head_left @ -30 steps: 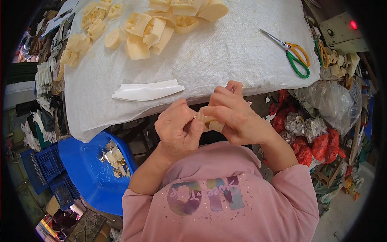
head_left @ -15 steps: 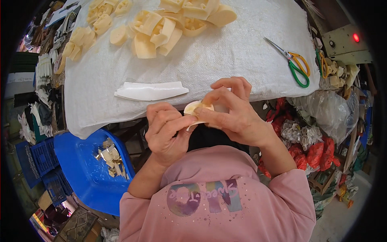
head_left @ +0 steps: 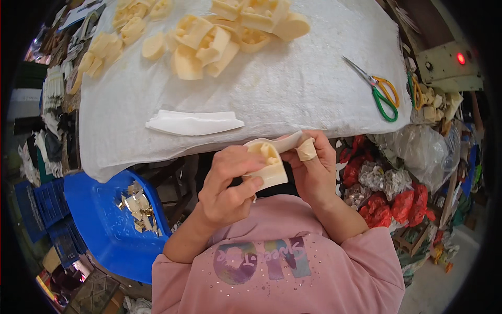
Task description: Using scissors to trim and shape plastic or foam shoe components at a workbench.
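Observation:
My left hand (head_left: 227, 183) grips a cream, hollow moulded plastic part (head_left: 271, 175) between thumb and fingers, its ribbed open side facing up. From its upper edge a thin whitish strip (head_left: 285, 143) curves to the right. My right hand (head_left: 316, 170) is closed on that strip's far end, a beige wrap (head_left: 307, 150) around its thumb. Whether the strip is joined to the part I cannot tell. Both hands are in front of the table's near edge. On the cloth just beyond lies a flat white curved strip (head_left: 193, 123).
A white woven cloth (head_left: 308, 78) covers the table. Several similar cream parts (head_left: 201, 44) are heaped at its far side. Scissors (head_left: 379, 89) with green and yellow handles lie right. A blue basin (head_left: 99, 220) with scraps stands lower left; red plastic bags (head_left: 402, 201) lie right.
My hands have moved slightly down and apart. The cream part has turned so its open side shows, and the strip now stretches from it to my right hand.

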